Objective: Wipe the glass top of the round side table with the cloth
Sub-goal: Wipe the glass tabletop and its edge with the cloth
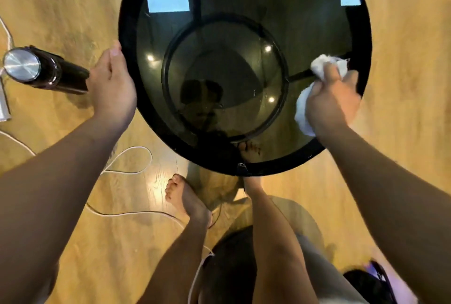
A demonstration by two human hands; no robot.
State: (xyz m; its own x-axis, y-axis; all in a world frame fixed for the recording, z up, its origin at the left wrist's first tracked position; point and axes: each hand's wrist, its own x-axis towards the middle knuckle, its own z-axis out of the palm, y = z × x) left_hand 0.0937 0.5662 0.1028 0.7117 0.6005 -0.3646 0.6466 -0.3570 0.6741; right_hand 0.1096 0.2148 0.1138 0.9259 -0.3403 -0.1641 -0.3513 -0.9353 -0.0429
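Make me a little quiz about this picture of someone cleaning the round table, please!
1. True or false: the right hand holds the white cloth.
2. What does the left hand touch? A) the table's rim B) the black bottle C) the white cable
3. Fill in: the cloth is on the table's ____ side, left or right.

Key: 1 true; 2 A; 3 right.

Warm, bright indoor light — window glare on the glass top (244, 23); wide-angle bending, slight softness.
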